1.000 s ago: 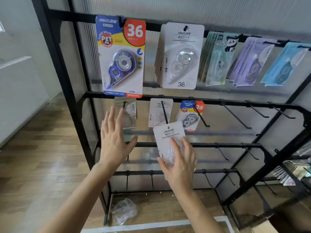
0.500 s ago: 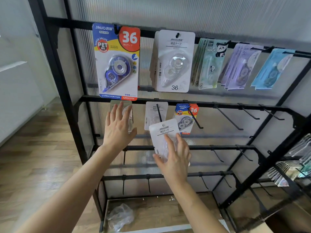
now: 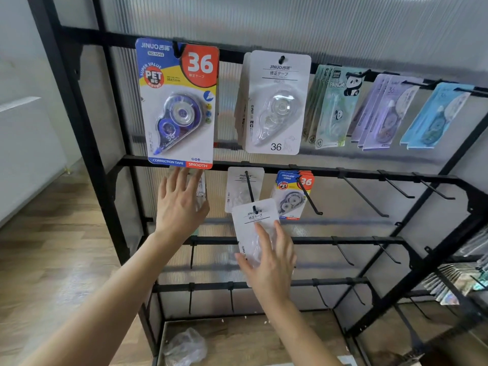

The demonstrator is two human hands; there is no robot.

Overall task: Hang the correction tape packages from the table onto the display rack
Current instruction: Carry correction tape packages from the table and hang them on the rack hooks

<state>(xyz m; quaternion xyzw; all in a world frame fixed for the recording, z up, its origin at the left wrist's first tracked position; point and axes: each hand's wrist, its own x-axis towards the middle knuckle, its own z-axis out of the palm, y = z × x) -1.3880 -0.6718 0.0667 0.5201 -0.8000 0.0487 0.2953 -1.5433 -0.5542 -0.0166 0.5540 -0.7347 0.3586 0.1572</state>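
Observation:
My right hand [image 3: 269, 262] holds a white correction tape package [image 3: 253, 220] from the front, fingers spread over its blister and thumb at its left edge. The package's hanging hole sits at the tip of the middle-row hook [image 3: 249, 190] on the black display rack [image 3: 396, 178], in front of another white package [image 3: 237, 191]. My left hand [image 3: 179, 207] is flat with straight fingers against a clear package [image 3: 201, 191] on the hook to the left, which it mostly hides.
The top rail carries a large blue-and-red package [image 3: 179, 104], white packages [image 3: 277, 104], panda packages [image 3: 335, 107], and purple and blue ones. Small blue-and-red packages [image 3: 293, 196] hang right of my hook. Bare hooks [image 3: 369, 196] stick out further right. A plastic bag [image 3: 184, 347] lies below.
My right hand has lifted the white package up to the hook's tip. My left hand has moved up and right onto the clear package at the left.

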